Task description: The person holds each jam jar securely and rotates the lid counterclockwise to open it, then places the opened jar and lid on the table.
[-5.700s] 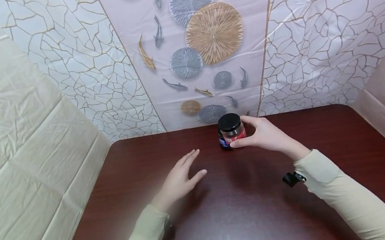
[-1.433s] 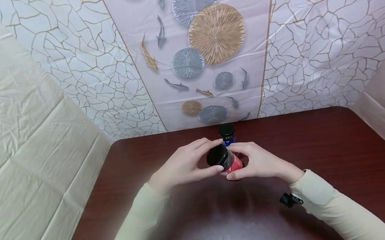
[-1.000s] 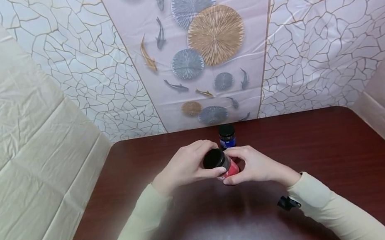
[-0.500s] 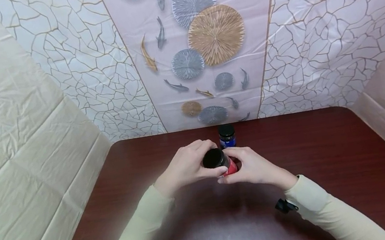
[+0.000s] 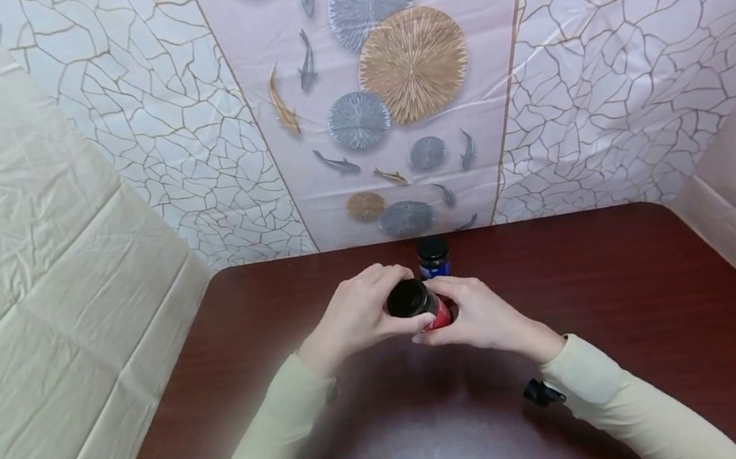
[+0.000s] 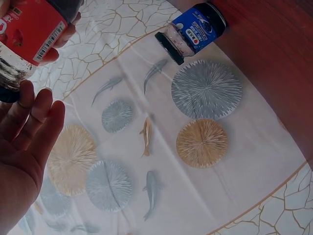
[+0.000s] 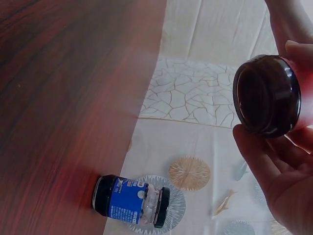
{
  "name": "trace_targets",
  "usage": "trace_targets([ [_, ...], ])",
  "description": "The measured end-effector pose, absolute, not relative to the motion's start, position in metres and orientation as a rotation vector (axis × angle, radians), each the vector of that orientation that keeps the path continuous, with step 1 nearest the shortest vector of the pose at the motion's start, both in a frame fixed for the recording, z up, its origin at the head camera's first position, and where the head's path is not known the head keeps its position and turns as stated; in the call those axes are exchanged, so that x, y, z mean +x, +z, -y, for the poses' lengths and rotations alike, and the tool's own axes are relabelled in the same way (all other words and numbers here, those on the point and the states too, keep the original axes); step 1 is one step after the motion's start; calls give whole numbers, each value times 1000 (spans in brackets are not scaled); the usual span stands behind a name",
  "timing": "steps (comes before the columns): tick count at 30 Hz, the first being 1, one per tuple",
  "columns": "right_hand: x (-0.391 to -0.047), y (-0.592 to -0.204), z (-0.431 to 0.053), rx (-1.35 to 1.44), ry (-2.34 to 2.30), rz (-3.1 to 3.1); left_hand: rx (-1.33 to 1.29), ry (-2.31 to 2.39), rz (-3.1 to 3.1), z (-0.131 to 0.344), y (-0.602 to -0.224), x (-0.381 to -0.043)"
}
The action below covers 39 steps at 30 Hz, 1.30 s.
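A jar with a red label (image 5: 441,316) and a black lid (image 5: 408,298) is held off the table, tilted with its lid toward the left. My left hand (image 5: 356,313) grips it round the lid, thumb at the near side. From the right, my right hand (image 5: 486,317) holds the lower, labelled part between thumb and fingers. The right wrist view shows the jar's dark base (image 7: 259,95) above that palm. Behind both hands stands a second jar with a blue label (image 5: 435,268), upright and untouched; it also has a black lid (image 7: 162,207).
The dark red-brown table (image 5: 605,264) extends around the hands. A patterned cloth (image 5: 402,168) with fish and round motifs hangs behind its far edge. Pale cloth walls (image 5: 63,310) rise on both sides.
The right hand has brought the red-labelled jar from beside the blue one toward the left and nearer. The left hand has taken hold of its lid. Over the last second both hands barely shifted.
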State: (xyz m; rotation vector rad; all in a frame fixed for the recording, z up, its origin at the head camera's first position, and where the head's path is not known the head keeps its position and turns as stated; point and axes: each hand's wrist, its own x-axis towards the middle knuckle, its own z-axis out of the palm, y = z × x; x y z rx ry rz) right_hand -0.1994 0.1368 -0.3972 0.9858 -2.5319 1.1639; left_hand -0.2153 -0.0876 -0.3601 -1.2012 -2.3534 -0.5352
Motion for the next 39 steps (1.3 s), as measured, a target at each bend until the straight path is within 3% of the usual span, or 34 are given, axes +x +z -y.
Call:
trace_targets([
  [13,-199,-397,-133,859,952,2471,-1115,-575,2358,82,-362,-215],
  [39,-195,-395,-122,666,951,2392,-808,-762,2405,70,-363,-211],
])
